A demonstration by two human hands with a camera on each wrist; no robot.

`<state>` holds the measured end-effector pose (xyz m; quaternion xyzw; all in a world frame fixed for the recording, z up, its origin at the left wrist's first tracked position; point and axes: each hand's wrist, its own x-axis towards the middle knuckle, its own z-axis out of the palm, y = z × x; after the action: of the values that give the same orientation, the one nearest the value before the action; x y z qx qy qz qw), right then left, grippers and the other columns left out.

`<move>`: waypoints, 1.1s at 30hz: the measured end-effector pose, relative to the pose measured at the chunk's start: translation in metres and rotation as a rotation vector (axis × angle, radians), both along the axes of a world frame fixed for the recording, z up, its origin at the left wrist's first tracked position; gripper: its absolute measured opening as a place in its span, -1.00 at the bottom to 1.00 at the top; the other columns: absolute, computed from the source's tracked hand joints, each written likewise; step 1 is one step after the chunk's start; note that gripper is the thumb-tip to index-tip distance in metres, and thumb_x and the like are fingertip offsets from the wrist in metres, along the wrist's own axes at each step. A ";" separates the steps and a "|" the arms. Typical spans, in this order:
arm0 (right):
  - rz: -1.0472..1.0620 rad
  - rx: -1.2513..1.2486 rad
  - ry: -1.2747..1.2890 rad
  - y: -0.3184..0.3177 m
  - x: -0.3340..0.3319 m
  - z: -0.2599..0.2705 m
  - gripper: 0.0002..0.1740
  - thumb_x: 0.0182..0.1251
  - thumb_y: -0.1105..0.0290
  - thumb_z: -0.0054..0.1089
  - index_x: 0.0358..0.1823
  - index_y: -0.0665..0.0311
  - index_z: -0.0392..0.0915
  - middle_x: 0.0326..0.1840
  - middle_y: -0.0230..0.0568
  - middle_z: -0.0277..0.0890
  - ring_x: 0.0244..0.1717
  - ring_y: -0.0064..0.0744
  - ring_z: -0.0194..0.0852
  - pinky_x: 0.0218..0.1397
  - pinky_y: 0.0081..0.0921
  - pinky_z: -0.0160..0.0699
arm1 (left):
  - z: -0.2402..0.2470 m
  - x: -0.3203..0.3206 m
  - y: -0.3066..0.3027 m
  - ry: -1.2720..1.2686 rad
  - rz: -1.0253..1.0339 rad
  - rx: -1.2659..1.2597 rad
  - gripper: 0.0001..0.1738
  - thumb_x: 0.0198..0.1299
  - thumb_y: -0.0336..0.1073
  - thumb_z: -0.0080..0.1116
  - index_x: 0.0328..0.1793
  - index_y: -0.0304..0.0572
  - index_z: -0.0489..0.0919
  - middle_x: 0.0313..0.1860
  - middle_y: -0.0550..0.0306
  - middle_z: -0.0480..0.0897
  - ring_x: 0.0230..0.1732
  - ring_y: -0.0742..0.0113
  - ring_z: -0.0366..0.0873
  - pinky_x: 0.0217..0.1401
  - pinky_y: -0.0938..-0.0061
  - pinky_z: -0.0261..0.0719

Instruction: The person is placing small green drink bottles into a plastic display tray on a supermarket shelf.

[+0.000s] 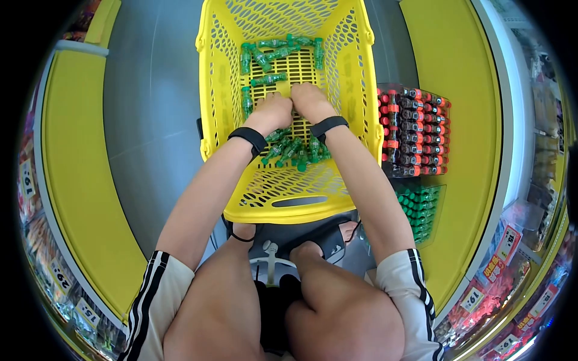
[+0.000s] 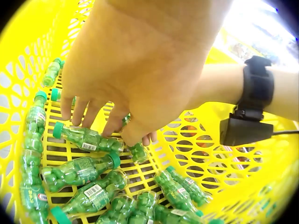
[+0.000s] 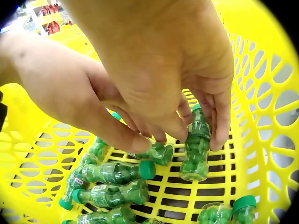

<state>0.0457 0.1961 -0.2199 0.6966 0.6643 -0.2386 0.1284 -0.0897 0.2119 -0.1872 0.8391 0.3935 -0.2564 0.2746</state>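
Both hands are low inside a yellow shopping basket [image 1: 208, 90]. My left hand [image 1: 274, 113] holds a small clear bottle of green balls [image 2: 88, 139] lying on its side, thumb near its base and fingers along it. My right hand [image 1: 311, 103] grips another green-capped bottle [image 3: 195, 149] between thumb and fingers, its cap pointing up in the right wrist view. The two hands nearly meet, and the left overlaps the right in the wrist views. Similar bottles [image 1: 292, 149] lie in a cluster at the near end; several more [image 1: 283, 53] lie along the far end.
Right of the basket stands a stack of red-capped dark bottles [image 1: 421, 129]. Nearer is a clear box of green bottles [image 1: 418, 210]. Yellow shelf edges [image 1: 78, 168] with price-tagged goods line both sides of the grey floor [image 1: 156, 108]. The person's knees and feet are close to the basket.
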 end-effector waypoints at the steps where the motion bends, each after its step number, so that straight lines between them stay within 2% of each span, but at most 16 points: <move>1: -0.029 0.047 -0.034 -0.004 0.001 0.004 -0.70 0.51 0.30 0.36 0.14 0.27 0.82 0.14 0.13 0.86 0.17 0.08 0.90 0.15 -0.06 0.92 | 0.000 0.001 0.000 -0.007 -0.004 -0.025 -0.37 0.52 0.02 0.31 0.55 -0.22 0.64 0.55 -0.32 0.57 0.69 -0.27 0.38 0.70 -0.15 0.41; 2: -0.031 0.043 -0.033 -0.008 0.001 0.006 -0.70 0.51 0.30 0.36 0.14 0.27 0.82 0.14 0.13 0.86 0.17 0.08 0.90 0.15 -0.06 0.92 | 0.000 0.001 0.000 -0.006 -0.006 -0.028 -0.37 0.52 0.02 0.31 0.55 -0.22 0.64 0.55 -0.32 0.57 0.69 -0.27 0.38 0.70 -0.15 0.41; 4: -0.164 0.234 0.011 -0.014 0.001 0.021 -0.76 0.46 0.29 0.42 0.02 0.25 0.82 0.05 0.10 0.87 0.13 0.11 0.90 0.14 -0.05 0.92 | 0.001 0.001 0.000 -0.052 -0.018 -0.049 -0.32 0.50 0.06 0.34 0.57 -0.22 0.61 0.56 -0.32 0.56 0.71 -0.26 0.36 0.72 -0.14 0.40; 8: -0.219 0.162 0.089 -0.013 0.007 0.051 -0.66 0.39 0.28 0.46 0.06 0.37 0.75 0.05 0.25 0.82 0.09 0.16 0.89 0.13 0.00 0.89 | 0.000 0.007 0.002 -0.063 -0.001 -0.083 -0.24 0.48 0.19 0.38 0.55 -0.24 0.62 0.54 -0.32 0.57 0.64 -0.29 0.43 0.65 -0.12 0.49; 9: -0.221 0.159 0.088 -0.014 0.011 0.048 -0.66 0.39 0.28 0.46 0.06 0.37 0.75 0.05 0.25 0.82 0.09 0.16 0.89 0.13 0.00 0.89 | -0.002 0.006 0.002 -0.133 -0.033 -0.023 -0.28 0.48 0.16 0.40 0.48 -0.30 0.64 0.39 -0.36 0.67 0.49 -0.32 0.59 0.52 -0.07 0.61; 10: -0.268 0.162 0.140 -0.016 0.016 0.046 -0.67 0.40 0.31 0.43 0.05 0.40 0.74 0.05 0.28 0.82 0.08 0.20 0.89 0.13 0.02 0.89 | -0.003 0.005 0.004 -0.133 -0.035 -0.026 -0.28 0.48 0.16 0.40 0.48 -0.30 0.64 0.39 -0.36 0.67 0.49 -0.32 0.59 0.52 -0.07 0.61; 12: -0.319 0.162 0.189 -0.020 0.024 0.039 -0.69 0.42 0.34 0.39 0.04 0.43 0.74 0.05 0.31 0.81 0.06 0.24 0.88 0.13 0.05 0.88 | 0.000 0.004 0.009 -0.312 -0.029 -0.086 -0.36 0.51 0.07 0.40 0.41 -0.36 0.65 0.20 -0.38 0.76 0.31 -0.35 0.70 0.40 -0.05 0.68; 13: -0.367 0.207 0.215 -0.023 0.027 0.035 -0.73 0.43 0.37 0.35 0.01 0.43 0.74 0.05 0.31 0.81 0.06 0.28 0.87 0.13 0.07 0.88 | 0.006 0.003 0.007 -0.349 0.008 -0.085 -0.47 0.52 -0.03 0.40 0.29 -0.40 0.67 0.09 -0.38 0.78 0.20 -0.39 0.74 0.31 -0.08 0.71; 16: -0.429 0.303 0.232 -0.036 0.026 0.059 -0.76 0.50 0.43 0.21 0.00 0.41 0.76 0.09 0.32 0.80 0.10 0.32 0.87 0.13 0.08 0.89 | 0.014 0.008 0.008 -0.262 0.005 -0.073 -0.53 0.52 -0.05 0.40 0.16 -0.40 0.68 0.12 -0.38 0.77 0.22 -0.37 0.74 0.27 -0.09 0.71; 18: -0.280 0.170 0.050 -0.040 0.024 0.086 -0.73 0.53 0.41 0.19 0.06 0.37 0.78 0.12 0.27 0.81 0.14 0.24 0.88 0.14 0.03 0.91 | 0.022 0.006 0.007 -0.282 -0.020 -0.034 -0.59 0.48 -0.12 0.43 0.13 -0.39 0.68 0.11 -0.37 0.77 0.20 -0.37 0.74 0.24 -0.09 0.72; 22: -0.232 0.142 -0.061 -0.051 0.017 0.113 -0.73 0.54 0.40 0.21 0.06 0.33 0.81 0.08 0.17 0.84 0.14 0.17 0.90 0.13 -0.03 0.93 | 0.045 -0.002 0.003 -0.344 -0.098 0.091 -0.69 0.35 -0.33 0.52 0.06 -0.36 0.66 0.06 -0.33 0.77 0.15 -0.37 0.75 0.18 -0.08 0.74; 24: -0.112 0.118 -0.114 -0.056 0.017 0.123 -0.75 0.51 0.41 0.23 0.04 0.30 0.82 0.02 0.09 0.87 0.09 0.12 0.92 0.11 -0.07 0.93 | 0.054 -0.006 0.000 -0.371 -0.130 0.138 -0.68 0.28 -0.40 0.55 0.05 -0.35 0.66 0.04 -0.31 0.78 0.14 -0.37 0.75 0.16 -0.08 0.75; 26: -0.088 0.156 -0.076 -0.066 0.018 0.129 -0.75 0.49 0.41 0.23 0.01 0.32 0.82 -0.02 0.10 0.87 0.06 0.11 0.93 0.07 -0.07 0.93 | 0.061 -0.011 -0.005 -0.555 -0.116 0.286 -0.80 0.13 -0.60 0.38 -0.10 -0.38 0.70 -0.18 -0.27 0.79 -0.04 -0.35 0.79 0.03 -0.08 0.77; 30: -0.135 0.334 0.018 -0.097 0.010 0.151 -0.81 0.39 0.47 0.25 -0.12 0.38 0.79 -0.16 0.18 0.84 -0.02 0.17 0.91 -0.02 0.02 0.89 | 0.089 -0.023 -0.019 -0.644 -0.132 0.286 -0.77 0.12 -0.62 0.37 -0.07 -0.38 0.66 -0.20 -0.28 0.76 -0.03 -0.36 0.77 0.05 -0.08 0.75; 32: -0.163 0.290 0.073 -0.110 0.007 0.167 -0.85 0.36 0.50 0.26 -0.17 0.41 0.76 -0.19 0.22 0.81 -0.05 0.23 0.89 -0.03 0.05 0.87 | 0.105 -0.030 -0.031 -0.724 -0.123 0.231 -0.58 0.12 -0.55 0.54 0.05 -0.37 0.56 0.01 -0.27 0.74 0.14 -0.40 0.71 0.14 -0.12 0.69; 33: -0.193 0.251 0.126 -0.117 0.006 0.174 -0.88 0.34 0.54 0.27 -0.22 0.44 0.73 -0.23 0.25 0.79 -0.08 0.28 0.87 -0.03 0.09 0.85 | 0.116 -0.030 -0.037 -0.681 -0.092 0.198 -0.58 0.15 -0.58 0.50 0.09 -0.38 0.54 0.00 -0.28 0.72 0.14 -0.42 0.69 0.14 -0.12 0.67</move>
<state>0.0516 0.0788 -0.0457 0.7513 0.6256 -0.2085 -0.0250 -0.1197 0.1746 -0.0708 0.9158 0.2641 0.0650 0.2954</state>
